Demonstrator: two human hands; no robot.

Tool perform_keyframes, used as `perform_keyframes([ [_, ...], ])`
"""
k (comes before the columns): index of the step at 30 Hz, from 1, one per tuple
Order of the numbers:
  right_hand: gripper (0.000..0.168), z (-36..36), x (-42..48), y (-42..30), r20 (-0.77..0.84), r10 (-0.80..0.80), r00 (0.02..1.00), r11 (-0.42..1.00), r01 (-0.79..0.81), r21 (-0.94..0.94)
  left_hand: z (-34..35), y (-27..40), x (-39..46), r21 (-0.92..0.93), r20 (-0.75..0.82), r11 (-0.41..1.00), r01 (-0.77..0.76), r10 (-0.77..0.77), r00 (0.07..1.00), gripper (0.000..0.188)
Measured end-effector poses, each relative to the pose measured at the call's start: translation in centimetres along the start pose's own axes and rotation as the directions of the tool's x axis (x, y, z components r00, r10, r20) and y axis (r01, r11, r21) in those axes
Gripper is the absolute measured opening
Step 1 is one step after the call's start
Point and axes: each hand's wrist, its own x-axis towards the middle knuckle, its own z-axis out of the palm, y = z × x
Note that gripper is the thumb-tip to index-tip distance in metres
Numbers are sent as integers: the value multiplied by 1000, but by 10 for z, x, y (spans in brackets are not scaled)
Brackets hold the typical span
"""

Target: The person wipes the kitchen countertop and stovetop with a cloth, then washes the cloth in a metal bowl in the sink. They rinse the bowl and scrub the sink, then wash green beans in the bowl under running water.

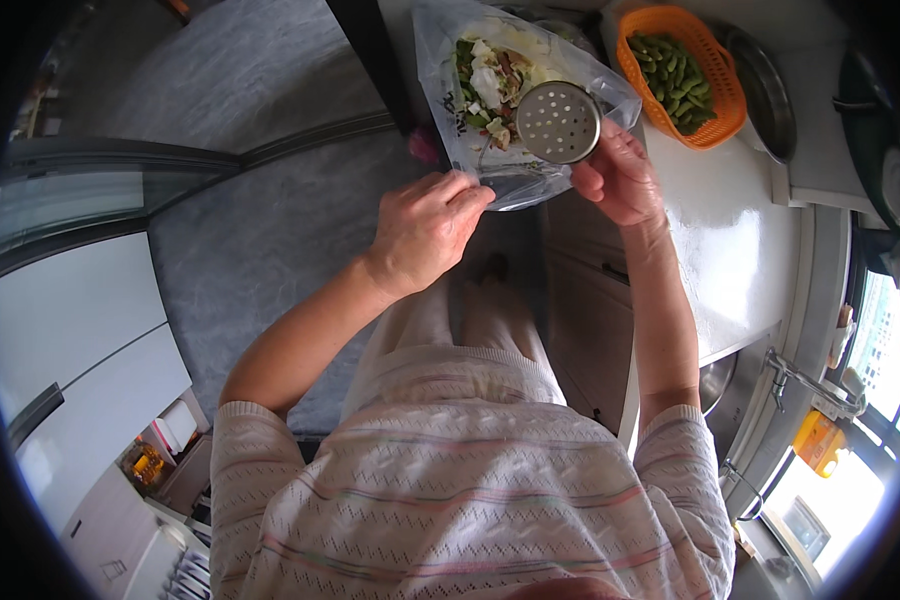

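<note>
A clear plastic bag [525, 191] with mixed food scraps [491, 82] inside hangs open at the top centre. My left hand [435, 225] pinches the bag's near edge between thumb and fingers. In my right hand [622, 176] is a round, perforated metal sink strainer [559, 122], tilted over the bag's mouth with its holed face showing. The right fingers lie close to the bag's right edge; whether they also grip the plastic is hard to tell.
On the white countertop [720, 247] to the right stand an orange plastic basket [724, 90] of green pods [675, 79] and a metal bowl [776, 112]. A sink [718, 382] with a faucet [780, 379] is at lower right. Cabinets line the left.
</note>
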Motion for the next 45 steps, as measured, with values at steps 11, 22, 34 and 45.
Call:
perform_keyframes([
  [11,20,19,14,12,-266,78,961,976,-128,-176,-3,1,4,17,92,1000,-21,19,996,14],
  [22,22,26,24,18,-261,99,960,933,-180,-310,-11,0,9,29,135,999,-46,41,990,11],
  [34,24,40,18,-3,-217,-14,976,959,-48,-279,-9,-1,11,-12,90,998,-68,68,994,10],
  [45,32,23,22,29,-494,26,869,757,-340,-559,-15,2,17,10,170,999,-43,40,985,9],
])
